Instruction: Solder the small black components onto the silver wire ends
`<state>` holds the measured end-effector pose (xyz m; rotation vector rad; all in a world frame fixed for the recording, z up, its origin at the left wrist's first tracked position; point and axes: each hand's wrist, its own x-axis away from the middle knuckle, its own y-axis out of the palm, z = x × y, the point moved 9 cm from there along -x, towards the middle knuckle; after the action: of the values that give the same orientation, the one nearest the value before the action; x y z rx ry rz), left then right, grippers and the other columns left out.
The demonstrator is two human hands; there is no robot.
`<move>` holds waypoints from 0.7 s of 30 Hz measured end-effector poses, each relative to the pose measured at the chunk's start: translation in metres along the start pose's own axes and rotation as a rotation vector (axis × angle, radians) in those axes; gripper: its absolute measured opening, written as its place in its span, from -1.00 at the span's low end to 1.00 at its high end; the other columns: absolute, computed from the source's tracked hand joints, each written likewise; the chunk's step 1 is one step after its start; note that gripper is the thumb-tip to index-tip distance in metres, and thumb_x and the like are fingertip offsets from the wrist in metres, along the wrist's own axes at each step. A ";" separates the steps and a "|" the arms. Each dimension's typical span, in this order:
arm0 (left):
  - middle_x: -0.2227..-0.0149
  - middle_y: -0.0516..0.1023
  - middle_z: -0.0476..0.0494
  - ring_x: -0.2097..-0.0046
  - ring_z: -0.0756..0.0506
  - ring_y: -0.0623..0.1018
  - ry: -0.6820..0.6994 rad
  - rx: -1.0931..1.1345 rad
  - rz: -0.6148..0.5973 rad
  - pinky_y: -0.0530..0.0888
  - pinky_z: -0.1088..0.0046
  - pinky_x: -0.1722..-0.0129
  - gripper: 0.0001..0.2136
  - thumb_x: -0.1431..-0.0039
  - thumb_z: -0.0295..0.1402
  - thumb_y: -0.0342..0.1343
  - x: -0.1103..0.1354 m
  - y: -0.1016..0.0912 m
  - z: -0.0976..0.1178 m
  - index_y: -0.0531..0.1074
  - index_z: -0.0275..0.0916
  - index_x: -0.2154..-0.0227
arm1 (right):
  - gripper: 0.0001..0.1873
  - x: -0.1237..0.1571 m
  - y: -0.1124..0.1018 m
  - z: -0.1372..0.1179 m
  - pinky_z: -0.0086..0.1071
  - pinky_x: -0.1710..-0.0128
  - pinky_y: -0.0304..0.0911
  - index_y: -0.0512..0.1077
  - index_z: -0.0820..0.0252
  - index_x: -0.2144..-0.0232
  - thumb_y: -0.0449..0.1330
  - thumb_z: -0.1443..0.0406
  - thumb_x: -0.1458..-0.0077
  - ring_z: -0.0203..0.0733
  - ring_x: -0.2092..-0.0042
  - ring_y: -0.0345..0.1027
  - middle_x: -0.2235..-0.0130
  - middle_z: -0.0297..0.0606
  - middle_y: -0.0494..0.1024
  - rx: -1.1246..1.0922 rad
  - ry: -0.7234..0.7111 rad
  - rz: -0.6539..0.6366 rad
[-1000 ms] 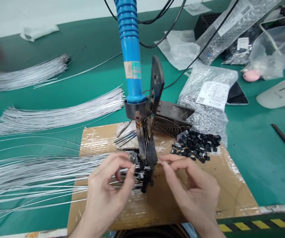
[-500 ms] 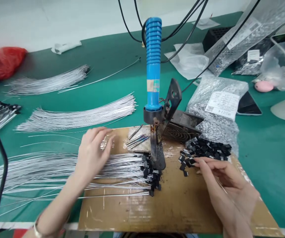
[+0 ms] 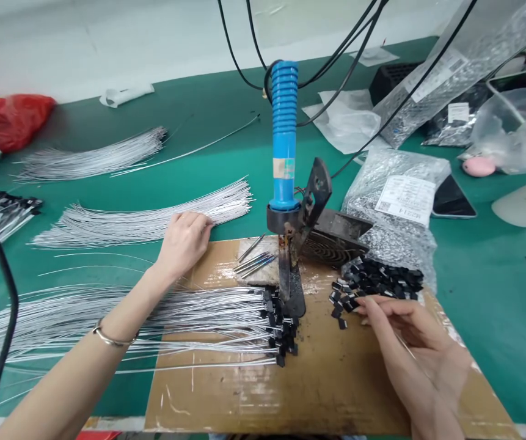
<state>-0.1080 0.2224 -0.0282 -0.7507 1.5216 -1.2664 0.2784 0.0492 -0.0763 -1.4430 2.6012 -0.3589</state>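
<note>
My left hand (image 3: pixel 187 241) lies at the near edge of a bundle of thin white wires (image 3: pixel 125 223), its fingers closed on wire there; the fingertips are partly hidden. My right hand (image 3: pixel 421 354) pinches a small black connector (image 3: pixel 358 302) between thumb and forefinger, beside a heap of black connectors (image 3: pixel 386 276). A thin strand (image 3: pixel 407 347) crosses its palm. Between the hands, a soldering iron with a blue handle (image 3: pixel 284 134) stands upright, tip down, in a dark metal stand (image 3: pixel 295 296). Left of the stand lie wires with black connectors on their ends (image 3: pixel 217 315).
Brown cardboard (image 3: pixel 322 385) covers the front of the green table (image 3: pixel 510 299). Metal rods (image 3: pixel 254 264) lie on a pale pad by the iron. At right are bubble wrap (image 3: pixel 395 165), a phone (image 3: pixel 454 198) and a fan-like part (image 3: pixel 336 241). Black cables (image 3: pixel 349 79) hang behind.
My left hand has moved up and away from me, from above the connector wires to the white bundle, and its fingers have closed. My right hand keeps its pinch at the heap.
</note>
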 end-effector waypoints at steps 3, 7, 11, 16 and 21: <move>0.14 0.69 -0.17 0.04 -0.22 0.65 -0.071 0.075 0.065 0.49 0.15 -0.06 -0.87 -0.44 -0.33 0.11 0.005 -0.022 -0.005 0.53 -0.23 0.18 | -0.77 0.000 0.000 0.000 -0.51 0.13 0.45 0.55 0.14 0.40 0.47 0.16 -0.11 -0.26 0.24 0.57 0.26 -0.29 0.68 -0.019 0.004 -0.009; 0.21 0.72 -0.13 0.13 -0.18 0.67 -0.198 0.181 0.148 0.47 0.32 0.09 -0.90 -0.42 -0.34 0.08 0.012 -0.051 -0.012 0.49 -0.18 0.18 | -0.76 0.000 0.001 0.001 -0.50 0.13 0.46 0.56 0.14 0.41 0.47 0.15 -0.11 -0.26 0.25 0.58 0.27 -0.30 0.69 -0.025 0.002 -0.003; 0.37 0.63 -0.03 0.34 -0.09 0.58 -0.291 0.276 0.186 0.43 0.36 0.24 -0.91 -0.40 -0.30 0.11 0.021 -0.078 -0.013 0.47 -0.15 0.22 | -0.75 0.000 0.001 0.001 -0.52 0.13 0.45 0.57 0.15 0.40 0.49 0.14 -0.08 -0.28 0.25 0.58 0.25 -0.29 0.69 -0.012 0.011 0.022; 0.40 0.59 -0.03 0.37 -0.08 0.52 -0.322 0.453 0.072 0.43 0.36 0.34 -0.84 -0.30 -0.21 0.24 0.046 -0.109 -0.007 0.53 -0.15 0.35 | -0.75 -0.002 -0.005 -0.007 -0.52 0.33 0.42 0.52 0.12 0.26 0.40 0.10 -0.23 -0.32 0.41 0.49 0.38 -0.37 0.62 -0.074 -0.007 0.067; 0.48 0.56 -0.04 0.47 -0.05 0.48 -0.295 0.759 -0.281 0.42 0.50 0.56 -0.87 -0.27 -0.25 0.28 0.082 -0.100 0.025 0.57 -0.13 0.38 | -0.66 0.011 0.001 -0.026 -0.48 0.52 0.26 0.54 0.17 0.42 0.27 0.10 -0.34 -0.33 0.54 0.31 0.57 -0.38 0.44 -0.058 -0.060 -0.032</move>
<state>-0.1242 0.1136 0.0440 -0.6090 0.6207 -1.7009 0.2654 0.0440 -0.0517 -1.4908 2.5645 -0.2421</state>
